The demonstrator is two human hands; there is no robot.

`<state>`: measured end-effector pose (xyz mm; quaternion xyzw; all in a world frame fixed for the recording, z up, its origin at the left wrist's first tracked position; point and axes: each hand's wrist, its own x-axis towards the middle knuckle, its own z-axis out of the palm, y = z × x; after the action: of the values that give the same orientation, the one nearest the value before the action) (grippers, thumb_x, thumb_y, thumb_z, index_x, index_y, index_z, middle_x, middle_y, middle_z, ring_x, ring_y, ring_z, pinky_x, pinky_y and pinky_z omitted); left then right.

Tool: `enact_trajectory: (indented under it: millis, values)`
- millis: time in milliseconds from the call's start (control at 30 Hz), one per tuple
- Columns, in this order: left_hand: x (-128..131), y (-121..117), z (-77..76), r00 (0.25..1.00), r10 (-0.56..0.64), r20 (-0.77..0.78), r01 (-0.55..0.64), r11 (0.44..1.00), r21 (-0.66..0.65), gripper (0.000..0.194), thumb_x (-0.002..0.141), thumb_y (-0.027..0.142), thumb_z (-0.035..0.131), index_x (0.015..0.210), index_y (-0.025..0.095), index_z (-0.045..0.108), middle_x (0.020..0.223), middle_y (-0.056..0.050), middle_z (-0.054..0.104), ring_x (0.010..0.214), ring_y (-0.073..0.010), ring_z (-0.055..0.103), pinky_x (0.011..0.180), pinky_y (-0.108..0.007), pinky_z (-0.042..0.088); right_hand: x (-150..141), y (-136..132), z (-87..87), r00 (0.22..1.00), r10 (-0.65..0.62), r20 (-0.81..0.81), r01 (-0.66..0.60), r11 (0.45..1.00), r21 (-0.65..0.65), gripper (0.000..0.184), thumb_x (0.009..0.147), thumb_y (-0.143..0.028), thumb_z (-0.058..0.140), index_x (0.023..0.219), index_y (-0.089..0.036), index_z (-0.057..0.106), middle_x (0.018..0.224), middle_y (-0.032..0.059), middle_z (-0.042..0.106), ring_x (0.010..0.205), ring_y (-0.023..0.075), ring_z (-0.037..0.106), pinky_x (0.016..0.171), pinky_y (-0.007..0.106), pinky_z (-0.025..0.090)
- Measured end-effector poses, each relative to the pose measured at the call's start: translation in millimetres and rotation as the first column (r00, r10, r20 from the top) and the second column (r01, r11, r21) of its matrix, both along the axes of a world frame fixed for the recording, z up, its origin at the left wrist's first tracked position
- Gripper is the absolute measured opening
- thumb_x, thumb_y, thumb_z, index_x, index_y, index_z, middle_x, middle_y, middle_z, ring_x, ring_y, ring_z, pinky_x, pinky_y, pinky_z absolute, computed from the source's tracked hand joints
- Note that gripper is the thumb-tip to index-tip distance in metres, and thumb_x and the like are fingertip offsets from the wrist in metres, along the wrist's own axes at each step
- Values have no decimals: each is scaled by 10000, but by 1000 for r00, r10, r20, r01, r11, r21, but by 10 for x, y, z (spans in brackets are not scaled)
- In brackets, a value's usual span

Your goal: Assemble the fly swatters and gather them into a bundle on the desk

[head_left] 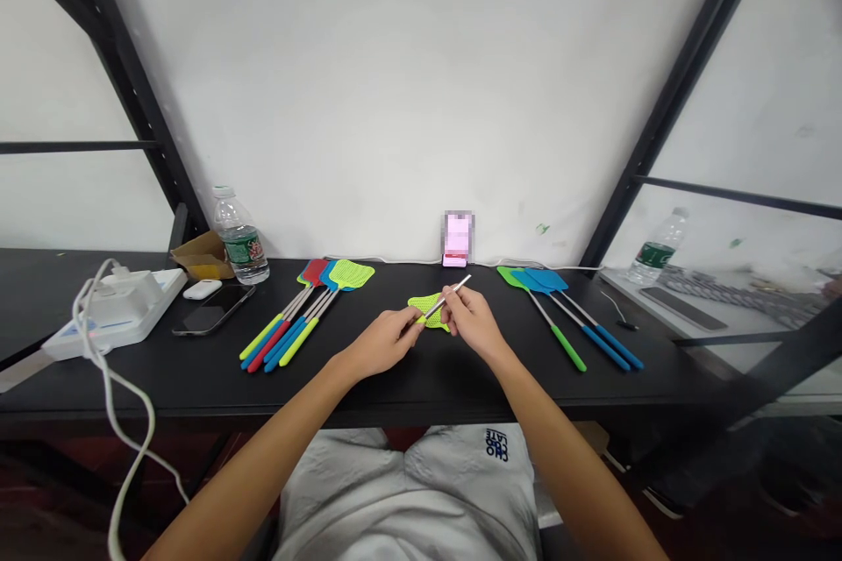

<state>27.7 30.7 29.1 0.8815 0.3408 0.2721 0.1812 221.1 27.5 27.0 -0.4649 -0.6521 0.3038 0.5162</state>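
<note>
Both hands meet over the middle of the desk on a short metal rod [459, 284] with a yellow-green piece at its lower left end, apparently part of a fly swatter. My left hand [388, 340] pinches that lower end, and its fingers partly hide it. Higher up, the fingers of my right hand [470, 320] are closed round the rod, whose tip sticks out to the upper right. Just behind and below them is a yellow-green mesh swatter head [424, 305]; whether it joins the rod is hard to see.
Left lies a fanned group of several swatters [289, 324]; right are a green swatter [553, 324] and blue swatters [595, 324]. A lit phone [456, 238] leans at the wall. Further left are a water bottle [240, 241], dark phone [214, 309], earbud case [202, 289] and power strip [118, 311].
</note>
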Motion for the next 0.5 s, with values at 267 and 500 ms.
enact_trajectory:
  millis: [267, 500]
  values:
    - [-27, 79, -91, 972, 224, -78, -218, 973, 71, 191, 950, 343, 399, 903, 217, 534, 764, -17, 621, 685, -172, 576, 625, -257, 365, 16, -7, -28, 747, -265, 610, 279, 957, 74, 397, 921, -541, 461, 812, -189, 610, 860, 80, 688, 827, 205, 632, 692, 268, 395]
    - [-16, 72, -107, 985, 155, -72, -150, 986, 74, 198, 959, 349, 392, 896, 209, 517, 724, -2, 582, 632, -150, 529, 592, -244, 328, 45, 59, -83, 879, -142, 454, 188, 981, -58, 453, 942, -558, 413, 840, -180, 642, 845, 81, 703, 739, 182, 650, 655, 253, 414]
